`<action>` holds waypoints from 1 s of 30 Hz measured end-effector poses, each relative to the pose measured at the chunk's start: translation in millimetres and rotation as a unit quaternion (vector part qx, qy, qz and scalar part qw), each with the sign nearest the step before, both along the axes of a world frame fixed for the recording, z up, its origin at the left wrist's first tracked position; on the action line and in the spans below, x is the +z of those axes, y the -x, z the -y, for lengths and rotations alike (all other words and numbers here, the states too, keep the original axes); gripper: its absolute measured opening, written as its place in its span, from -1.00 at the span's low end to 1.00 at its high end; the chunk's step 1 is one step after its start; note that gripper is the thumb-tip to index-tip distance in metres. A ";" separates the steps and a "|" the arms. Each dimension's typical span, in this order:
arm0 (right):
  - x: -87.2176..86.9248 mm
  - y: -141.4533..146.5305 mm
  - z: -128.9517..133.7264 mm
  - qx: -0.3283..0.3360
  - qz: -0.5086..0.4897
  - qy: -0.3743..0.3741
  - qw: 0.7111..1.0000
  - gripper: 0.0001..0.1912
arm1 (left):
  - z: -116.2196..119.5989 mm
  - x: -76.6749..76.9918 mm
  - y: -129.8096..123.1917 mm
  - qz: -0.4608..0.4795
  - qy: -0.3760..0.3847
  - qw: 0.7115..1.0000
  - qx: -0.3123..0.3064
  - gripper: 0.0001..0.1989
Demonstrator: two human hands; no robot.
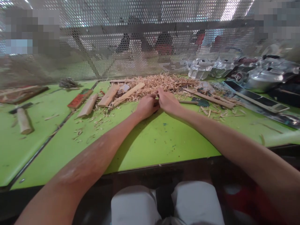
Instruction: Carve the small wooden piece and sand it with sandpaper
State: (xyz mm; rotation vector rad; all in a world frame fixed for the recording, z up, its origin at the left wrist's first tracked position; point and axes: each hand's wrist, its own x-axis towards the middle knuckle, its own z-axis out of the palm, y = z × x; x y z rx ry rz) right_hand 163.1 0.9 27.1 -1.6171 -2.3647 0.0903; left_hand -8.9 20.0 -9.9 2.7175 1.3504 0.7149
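Observation:
My left hand [147, 106] and my right hand [168, 101] meet over the green tabletop [161, 137], just in front of a heap of wood shavings [161, 82]. The fingers of both are curled together, and whatever lies between the fingertips is hidden or too small to name. A thin wooden stick [187, 102] shows beyond my right hand, its end near a dark green flat piece [201, 102]; I cannot tell whether the hand touches it. Left of my left hand lie a long pale wood strip [130, 93] and a wood block [109, 96].
Further left are another block [87, 105], a red-orange block [80, 98] and a hammer-like tool with a wooden handle [23, 121]. A perforated metal screen [140, 47] stands behind. Shiny metal pots [264, 76] and a framed dark panel [255, 95] occupy the right.

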 end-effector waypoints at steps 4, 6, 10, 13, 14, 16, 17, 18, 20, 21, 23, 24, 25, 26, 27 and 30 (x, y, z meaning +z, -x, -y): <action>0.2 1.6 -3.1 0.005 0.001 -0.006 1.000 -0.59 | -1.9 -2.9 3.2 0.006 0.001 1.000 -0.017 -0.76; 1.3 1.5 -2.0 0.004 0.010 -0.003 1.000 -0.58 | -3.0 -4.0 4.5 0.006 -0.002 1.000 -0.018 -0.75; 4.5 1.3 3.4 -0.005 0.030 0.007 1.000 -0.57 | -4.8 -4.7 4.4 0.005 -0.003 1.000 0.008 -0.72; 4.4 1.7 5.0 -0.004 0.029 0.005 1.000 -0.56 | -4.7 -2.9 3.3 -0.006 0.000 1.000 0.025 -0.73; 3.7 1.8 4.5 -0.006 0.029 0.004 1.000 -0.56 | -4.2 -2.0 3.0 -0.008 -0.001 1.000 0.018 -0.73; 1.9 1.8 2.3 -0.012 0.027 0.000 1.000 -0.54 | -2.4 0.0 2.7 -0.013 -0.007 1.000 -0.003 -0.72; 0.9 1.8 1.0 -0.015 0.024 -0.003 1.000 -0.53 | -1.2 1.0 2.6 -0.018 -0.010 1.000 -0.013 -0.73; 0.0 1.6 -0.3 -0.016 0.021 -0.007 1.000 -0.53 | 0.1 1.8 2.5 -0.025 -0.011 0.999 -0.020 -0.73; -1.5 1.1 -2.1 -0.018 0.015 -0.013 1.000 -0.53 | 2.3 2.8 2.3 -0.033 -0.009 0.999 -0.023 -0.74; -2.1 0.7 -2.5 -0.018 0.015 -0.016 1.000 -0.52 | 3.0 3.0 2.2 -0.032 -0.006 0.999 -0.021 -0.75; -3.1 -0.5 -2.1 -0.014 0.017 -0.021 1.000 -0.52 | 3.3 2.6 2.0 -0.023 0.002 1.000 -0.013 -0.75; -3.5 -1.0 -1.5 -0.011 0.017 -0.023 1.000 -0.52 | 3.0 2.2 1.8 -0.016 0.005 1.000 -0.009 -0.75; -3.8 -1.4 -1.0 -0.009 0.017 -0.025 0.999 -0.52 | 2.4 1.8 1.5 -0.010 0.006 1.000 -0.005 -0.74; -3.9 -1.6 -0.5 -0.008 0.018 -0.026 0.999 -0.52 | 1.8 1.4 1.2 -0.006 0.006 1.000 -0.002 -0.73; -3.9 -1.4 -0.2 -0.008 0.020 -0.026 0.999 -0.53 | 1.3 1.1 0.8 -0.004 0.006 1.000 -0.001 -0.73; -2.1 0.9 -0.1 -0.018 0.031 -0.020 0.999 -0.53 | 1.3 1.4 0.0 -0.010 0.001 1.000 -0.008 -0.74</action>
